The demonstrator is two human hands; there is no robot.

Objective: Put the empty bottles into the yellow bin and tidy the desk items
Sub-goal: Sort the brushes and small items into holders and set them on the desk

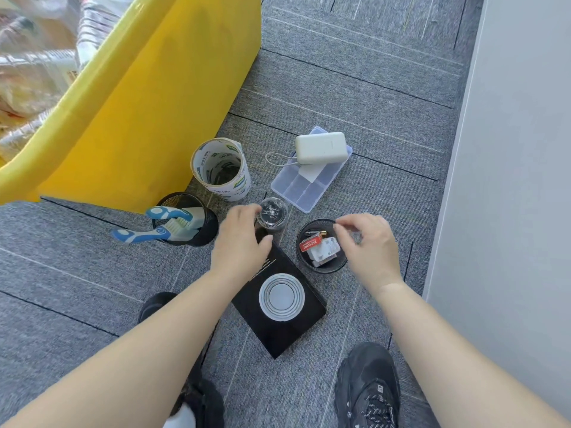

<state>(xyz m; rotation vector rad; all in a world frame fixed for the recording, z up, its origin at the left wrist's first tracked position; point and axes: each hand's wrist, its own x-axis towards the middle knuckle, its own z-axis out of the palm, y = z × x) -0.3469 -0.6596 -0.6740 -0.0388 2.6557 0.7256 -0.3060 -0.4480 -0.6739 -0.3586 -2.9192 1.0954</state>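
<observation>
Grey carpet (355, 88) under both grips, white wall (509, 149) to their right. Left hand (241, 242) clasps a clear jar (273, 213); right hand (370, 245) is pinched, its hold unclear.

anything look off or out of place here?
Two blue toothbrushes sit in the mesh pen cup, one leaning far out over its rim. A white power bank lies skewed on the clear compartment box. Everything is on carpet, not a desk. Nothing looks spilled or broken.
</observation>
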